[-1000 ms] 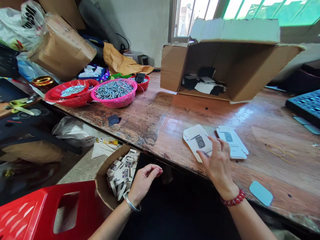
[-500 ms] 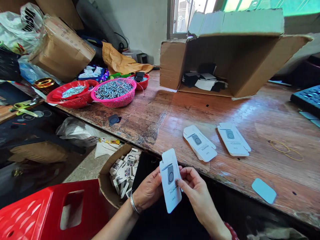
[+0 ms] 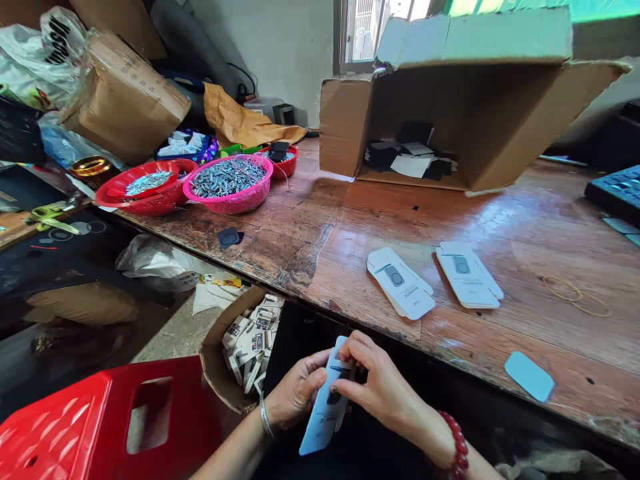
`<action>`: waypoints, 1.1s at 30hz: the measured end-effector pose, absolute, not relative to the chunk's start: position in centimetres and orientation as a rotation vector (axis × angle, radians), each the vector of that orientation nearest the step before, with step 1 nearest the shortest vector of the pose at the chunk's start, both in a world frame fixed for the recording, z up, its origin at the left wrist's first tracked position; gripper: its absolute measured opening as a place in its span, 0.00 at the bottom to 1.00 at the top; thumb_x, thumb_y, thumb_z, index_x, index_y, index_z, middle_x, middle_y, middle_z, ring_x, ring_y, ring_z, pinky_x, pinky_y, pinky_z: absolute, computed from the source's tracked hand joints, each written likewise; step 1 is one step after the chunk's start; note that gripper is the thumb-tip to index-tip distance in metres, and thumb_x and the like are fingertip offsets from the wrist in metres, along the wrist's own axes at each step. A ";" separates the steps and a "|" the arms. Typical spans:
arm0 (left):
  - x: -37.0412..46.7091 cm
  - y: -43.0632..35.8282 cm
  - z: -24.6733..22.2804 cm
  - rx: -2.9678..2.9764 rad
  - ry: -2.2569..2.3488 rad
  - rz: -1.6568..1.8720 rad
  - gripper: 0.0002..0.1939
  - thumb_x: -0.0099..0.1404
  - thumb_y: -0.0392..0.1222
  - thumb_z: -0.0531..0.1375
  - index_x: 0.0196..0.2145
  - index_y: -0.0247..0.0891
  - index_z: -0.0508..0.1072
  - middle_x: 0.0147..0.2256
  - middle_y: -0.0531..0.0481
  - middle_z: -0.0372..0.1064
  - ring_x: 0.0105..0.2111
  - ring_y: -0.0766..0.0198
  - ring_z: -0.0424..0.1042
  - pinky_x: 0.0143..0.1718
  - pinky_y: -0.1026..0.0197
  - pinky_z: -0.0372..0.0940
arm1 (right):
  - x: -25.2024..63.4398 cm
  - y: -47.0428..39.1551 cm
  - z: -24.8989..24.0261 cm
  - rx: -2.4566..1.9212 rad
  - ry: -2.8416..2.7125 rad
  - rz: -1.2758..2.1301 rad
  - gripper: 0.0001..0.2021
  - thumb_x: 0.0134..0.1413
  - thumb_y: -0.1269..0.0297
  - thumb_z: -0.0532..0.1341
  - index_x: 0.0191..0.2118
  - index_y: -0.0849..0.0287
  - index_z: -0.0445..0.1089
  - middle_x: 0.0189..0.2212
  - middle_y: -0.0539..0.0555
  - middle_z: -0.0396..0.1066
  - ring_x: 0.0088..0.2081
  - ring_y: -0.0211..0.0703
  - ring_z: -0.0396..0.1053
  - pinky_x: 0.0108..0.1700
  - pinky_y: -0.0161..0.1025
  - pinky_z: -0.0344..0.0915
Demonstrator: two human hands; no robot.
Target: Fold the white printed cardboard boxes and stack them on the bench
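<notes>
A flat white printed carton (image 3: 320, 421) with a dark device picture is held tilted in front of me, below the table's front edge. My left hand (image 3: 296, 390) grips its left edge, thumb on the printed face. My right hand (image 3: 369, 373) is closed at its upper right part, thumb across the print and fingers bent over the top edge. What lies behind the carton is hidden. On the table beyond are a stack of like flat cartons (image 3: 403, 283) and a second stack (image 3: 469, 275) to its right.
A large open cardboard box (image 3: 345, 133) with dark and white pieces stands at the back. Baskets of metal parts, including a pink basket (image 3: 255, 199), sit left. Below are a carton of small white boxes (image 3: 213, 373) and a red stool (image 3: 100, 413). Rubber bands (image 3: 575, 297) lie right.
The carton has come lower and turned, its face now seen more edge-on. My right hand has shifted up over its upper part, with the fingers bent across the top.
</notes>
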State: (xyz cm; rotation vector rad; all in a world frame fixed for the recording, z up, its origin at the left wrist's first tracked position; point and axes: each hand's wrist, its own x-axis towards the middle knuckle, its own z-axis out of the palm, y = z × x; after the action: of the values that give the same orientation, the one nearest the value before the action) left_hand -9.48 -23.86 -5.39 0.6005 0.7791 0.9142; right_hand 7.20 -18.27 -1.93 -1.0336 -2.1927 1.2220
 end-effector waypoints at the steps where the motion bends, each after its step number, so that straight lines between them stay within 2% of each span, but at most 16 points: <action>1: -9.5 -23.9 -5.6 0.596 0.768 0.889 0.34 0.50 0.61 0.69 0.49 0.37 0.76 0.33 0.48 0.75 0.30 0.62 0.72 0.35 0.62 0.65 | 7.3 -18.1 -1.8 -1.021 -2.230 1.262 0.10 0.49 0.74 0.66 0.26 0.58 0.64 0.30 0.48 0.63 0.33 0.40 0.64 0.34 0.37 0.65; 5: -9.6 -23.9 -6.7 0.568 0.897 0.870 0.27 0.48 0.61 0.70 0.35 0.33 0.80 0.25 0.51 0.72 0.23 0.68 0.66 0.29 0.65 0.61 | 7.2 -18.2 -2.5 -1.071 -2.254 1.184 0.16 0.53 0.70 0.65 0.20 0.58 0.60 0.29 0.49 0.62 0.33 0.41 0.63 0.34 0.39 0.63; 7: -9.8 -23.5 -7.3 0.542 1.006 0.895 0.26 0.49 0.61 0.70 0.30 0.32 0.79 0.22 0.52 0.70 0.20 0.70 0.63 0.26 0.67 0.58 | 6.8 -18.7 -3.4 -1.133 -2.154 1.056 0.14 0.53 0.69 0.65 0.21 0.57 0.60 0.31 0.51 0.63 0.35 0.44 0.64 0.37 0.42 0.65; 9: -10.2 -23.2 -7.6 0.531 1.071 0.938 0.26 0.50 0.61 0.69 0.30 0.32 0.79 0.23 0.51 0.71 0.21 0.68 0.64 0.26 0.66 0.58 | 6.4 -19.3 -4.4 -1.166 -1.974 0.982 0.06 0.52 0.69 0.64 0.29 0.57 0.65 0.37 0.55 0.65 0.40 0.48 0.65 0.40 0.45 0.67; 10: -10.4 -23.0 -7.7 0.531 1.090 0.969 0.26 0.50 0.61 0.69 0.31 0.32 0.79 0.24 0.50 0.72 0.22 0.67 0.65 0.27 0.65 0.59 | 6.3 -19.6 -5.0 -1.183 -1.864 0.979 0.06 0.52 0.68 0.64 0.36 0.58 0.66 0.40 0.57 0.65 0.41 0.49 0.66 0.41 0.46 0.68; 12: -10.8 -22.9 -7.7 0.540 1.121 1.033 0.25 0.50 0.60 0.69 0.32 0.33 0.79 0.25 0.50 0.73 0.24 0.66 0.66 0.29 0.64 0.60 | 6.2 -20.1 -5.8 -1.218 -1.676 1.091 0.16 0.52 0.66 0.64 0.47 0.58 0.64 0.45 0.59 0.67 0.43 0.49 0.68 0.43 0.46 0.69; 13: -10.9 -22.9 -7.6 0.550 1.127 1.057 0.25 0.51 0.60 0.69 0.32 0.33 0.79 0.26 0.50 0.73 0.25 0.65 0.66 0.30 0.64 0.61 | 6.2 -20.3 -6.2 -1.217 -1.621 1.219 0.16 0.54 0.64 0.63 0.48 0.58 0.64 0.44 0.58 0.69 0.42 0.49 0.69 0.42 0.45 0.70; 14: -11.0 -22.9 -7.7 0.565 1.134 1.073 0.24 0.51 0.60 0.69 0.32 0.33 0.79 0.26 0.49 0.74 0.27 0.64 0.67 0.32 0.63 0.61 | 6.3 -20.4 -6.5 -1.200 -1.594 1.368 0.14 0.55 0.62 0.62 0.47 0.58 0.65 0.41 0.57 0.71 0.40 0.47 0.70 0.41 0.43 0.70; 16: -10.8 -23.1 -7.9 0.602 1.153 1.091 0.24 0.52 0.60 0.68 0.31 0.33 0.79 0.27 0.48 0.75 0.29 0.62 0.69 0.33 0.62 0.62 | 6.5 -20.5 -7.0 -1.158 -1.612 1.568 0.08 0.59 0.59 0.59 0.37 0.58 0.69 0.32 0.53 0.73 0.33 0.44 0.70 0.35 0.39 0.68; 19: -9.9 -23.3 -8.6 0.633 1.227 1.128 0.22 0.54 0.59 0.66 0.29 0.33 0.77 0.26 0.49 0.75 0.28 0.61 0.69 0.33 0.61 0.63 | 6.9 -20.7 -7.8 -1.252 -1.704 1.423 0.16 0.60 0.56 0.57 0.24 0.58 0.65 0.21 0.48 0.66 0.24 0.39 0.62 0.26 0.34 0.59; 21: -9.1 -23.4 -9.1 0.638 1.268 1.159 0.20 0.53 0.56 0.68 0.31 0.34 0.75 0.28 0.49 0.75 0.29 0.60 0.71 0.34 0.61 0.65 | 7.1 -21.0 -8.5 -1.335 -1.717 1.317 0.17 0.59 0.55 0.58 0.22 0.58 0.64 0.19 0.48 0.63 0.23 0.37 0.60 0.25 0.34 0.56; 23: -8.6 -23.6 -9.5 0.632 1.309 1.206 0.22 0.50 0.50 0.71 0.39 0.37 0.71 0.32 0.50 0.75 0.32 0.59 0.74 0.36 0.60 0.67 | 7.4 -21.3 -9.2 -1.366 -1.714 1.329 0.17 0.59 0.54 0.58 0.23 0.58 0.65 0.20 0.49 0.65 0.24 0.39 0.62 0.25 0.34 0.59; 25: -8.3 -23.8 -9.7 0.619 1.348 1.265 0.29 0.48 0.44 0.72 0.45 0.41 0.64 0.35 0.51 0.74 0.32 0.59 0.76 0.36 0.60 0.68 | 7.6 -21.6 -9.6 -1.347 -1.671 1.384 0.15 0.59 0.53 0.59 0.29 0.59 0.70 0.24 0.51 0.71 0.27 0.41 0.68 0.28 0.35 0.65; 27: -8.3 -24.2 -9.9 0.622 1.343 1.287 0.30 0.49 0.41 0.71 0.46 0.43 0.61 0.35 0.52 0.73 0.32 0.60 0.76 0.36 0.60 0.69 | 7.9 -21.8 -9.7 -1.283 -1.537 1.431 0.14 0.58 0.52 0.60 0.40 0.59 0.71 0.34 0.55 0.76 0.34 0.46 0.74 0.35 0.38 0.71; 29: -8.5 -24.6 -10.1 0.641 1.286 1.257 0.28 0.51 0.41 0.70 0.45 0.42 0.62 0.35 0.50 0.74 0.34 0.59 0.77 0.38 0.59 0.69 | 8.3 -21.9 -9.6 -1.212 -1.402 1.453 0.17 0.57 0.51 0.62 0.46 0.57 0.70 0.42 0.57 0.76 0.41 0.49 0.75 0.43 0.42 0.73; 33: -9.1 -25.1 -10.3 0.667 1.204 1.220 0.27 0.53 0.44 0.70 0.48 0.41 0.67 0.41 0.45 0.77 0.42 0.55 0.77 0.44 0.57 0.68 | 8.8 -21.8 -9.5 -1.169 -1.355 1.483 0.16 0.57 0.51 0.63 0.46 0.54 0.74 0.43 0.57 0.77 0.44 0.51 0.75 0.47 0.45 0.74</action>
State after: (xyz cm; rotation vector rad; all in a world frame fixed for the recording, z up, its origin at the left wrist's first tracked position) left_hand -9.08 -25.13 -10.34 0.6666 1.2040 1.2201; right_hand 8.80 -21.85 -9.52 -1.1695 -1.3553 1.4832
